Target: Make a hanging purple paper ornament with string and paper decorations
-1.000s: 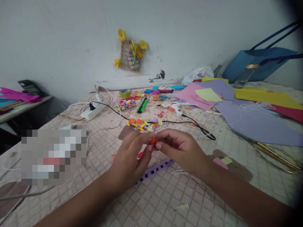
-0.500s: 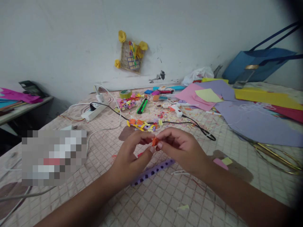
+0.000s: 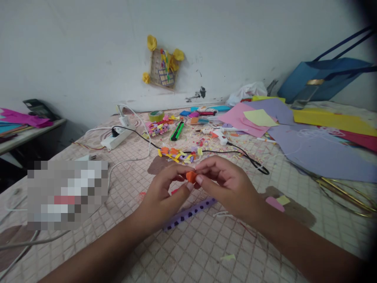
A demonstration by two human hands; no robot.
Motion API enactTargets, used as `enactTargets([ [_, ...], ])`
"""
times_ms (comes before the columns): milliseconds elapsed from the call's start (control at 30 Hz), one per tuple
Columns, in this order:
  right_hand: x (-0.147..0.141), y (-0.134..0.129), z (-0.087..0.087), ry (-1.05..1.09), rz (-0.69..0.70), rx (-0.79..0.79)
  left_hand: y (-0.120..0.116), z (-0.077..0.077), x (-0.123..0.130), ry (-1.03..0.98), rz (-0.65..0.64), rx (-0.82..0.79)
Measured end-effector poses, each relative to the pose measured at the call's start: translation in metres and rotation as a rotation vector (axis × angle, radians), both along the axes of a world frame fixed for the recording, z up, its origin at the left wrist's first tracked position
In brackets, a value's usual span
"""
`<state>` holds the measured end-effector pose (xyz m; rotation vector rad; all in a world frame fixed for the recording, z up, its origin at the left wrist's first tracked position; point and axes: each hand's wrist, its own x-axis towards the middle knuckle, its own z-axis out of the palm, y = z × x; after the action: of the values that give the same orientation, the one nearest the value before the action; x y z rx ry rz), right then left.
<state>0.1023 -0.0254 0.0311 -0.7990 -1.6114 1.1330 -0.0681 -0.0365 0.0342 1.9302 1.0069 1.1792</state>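
A small folded piece of orange paper [image 3: 191,177] is pinched between the fingertips of both hands, above the cloth. My left hand [image 3: 166,192] grips it from the left with thumb and fingers. From the right, my right hand [image 3: 225,184] closes thumb and fingertips on its other edge. Under the hands lies a purple paper strip [image 3: 188,214] with dark spots, partly covered by my left hand. Just beyond my fingers rests a garland of orange, yellow and purple paper bits [image 3: 176,154].
A green cutter [image 3: 177,131], a glue gun [image 3: 220,137] with its black cord, and paper scraps lie farther back. At left is a white power strip [image 3: 117,137]. Large purple sheets [image 3: 315,153] and gold-handled scissors [image 3: 344,192] are at right. A blue bag [image 3: 321,78] stands behind.
The orange paper has turned between my fingertips and shows a broader, flatter face. Both hands stay in nearly the same place.
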Motion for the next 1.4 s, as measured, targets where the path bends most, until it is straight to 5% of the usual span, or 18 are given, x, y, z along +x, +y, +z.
enactTargets([
  [633,-0.0005,0.0055,0.0003,0.001,0.125,-0.260,0.0040,-0.0056,-0.0031,-0.009,0.061,-0.074],
  [900,-0.0001,0.0053,0.0019,-0.033,0.116,-0.228,0.0030,-0.0004,-0.0017,0.135,0.096,0.047],
  [1400,0.0001,0.0056,-0.0013,0.051,0.103,-0.212,0.0017,0.0030,0.0018,0.138,0.024,-0.001],
])
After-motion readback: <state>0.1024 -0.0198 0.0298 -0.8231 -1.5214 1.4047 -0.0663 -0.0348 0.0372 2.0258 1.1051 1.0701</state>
